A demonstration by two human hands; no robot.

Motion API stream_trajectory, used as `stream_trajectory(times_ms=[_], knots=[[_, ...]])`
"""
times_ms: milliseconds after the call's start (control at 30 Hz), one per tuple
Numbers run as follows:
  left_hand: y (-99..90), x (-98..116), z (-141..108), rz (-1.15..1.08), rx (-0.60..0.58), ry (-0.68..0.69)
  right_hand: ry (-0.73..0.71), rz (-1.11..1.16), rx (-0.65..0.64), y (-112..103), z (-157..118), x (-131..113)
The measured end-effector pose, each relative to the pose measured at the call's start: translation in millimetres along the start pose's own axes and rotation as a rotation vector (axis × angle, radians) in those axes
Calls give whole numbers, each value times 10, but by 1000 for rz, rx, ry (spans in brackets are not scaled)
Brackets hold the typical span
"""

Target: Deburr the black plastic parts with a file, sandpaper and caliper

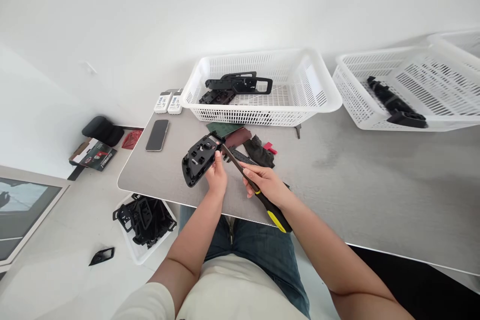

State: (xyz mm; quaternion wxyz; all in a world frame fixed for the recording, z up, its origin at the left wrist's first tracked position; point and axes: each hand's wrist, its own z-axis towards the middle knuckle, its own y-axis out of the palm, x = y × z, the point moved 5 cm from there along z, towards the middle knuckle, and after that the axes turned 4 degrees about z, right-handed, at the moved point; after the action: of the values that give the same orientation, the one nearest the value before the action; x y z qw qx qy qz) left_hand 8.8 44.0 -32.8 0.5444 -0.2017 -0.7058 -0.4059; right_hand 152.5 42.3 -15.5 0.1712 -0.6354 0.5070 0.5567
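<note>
Black parts [238, 85] in white basket [258, 109], beyond held piece [201, 158]

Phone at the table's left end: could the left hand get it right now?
Probably not without letting go: the left hand is gripping the black plastic part, which also sits between that hand and the phone.

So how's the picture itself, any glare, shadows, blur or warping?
Head view: bright, diffuse light, the wall nearly washed out; shadows on the table look soft. Head view again: wide-angle stretching towards the edges, as in the rightmost basket; the black part and tool look fairly sharp.
</note>
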Motion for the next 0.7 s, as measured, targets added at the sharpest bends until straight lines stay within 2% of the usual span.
stream_trajectory(times_ms=[100,233,333,500,600,700], knots=[[11,71,-5,39,19,150,12,-45,15,-5,13,15],[27,76,-8,2,28,119,-18,-22,-30,29,-2,-4],[44,70,24,-112,-2,1,-90,23,-8,12,-14,-74],[86,57,55,-248,-132,-274,-212,9,173,-131,11,-178],[114,45,32,-257,-208,-361,-234,-26,241,-192,21,-195],[125,21,8,-265,-235,-392,-243,-45,259,-206,10,-200]])
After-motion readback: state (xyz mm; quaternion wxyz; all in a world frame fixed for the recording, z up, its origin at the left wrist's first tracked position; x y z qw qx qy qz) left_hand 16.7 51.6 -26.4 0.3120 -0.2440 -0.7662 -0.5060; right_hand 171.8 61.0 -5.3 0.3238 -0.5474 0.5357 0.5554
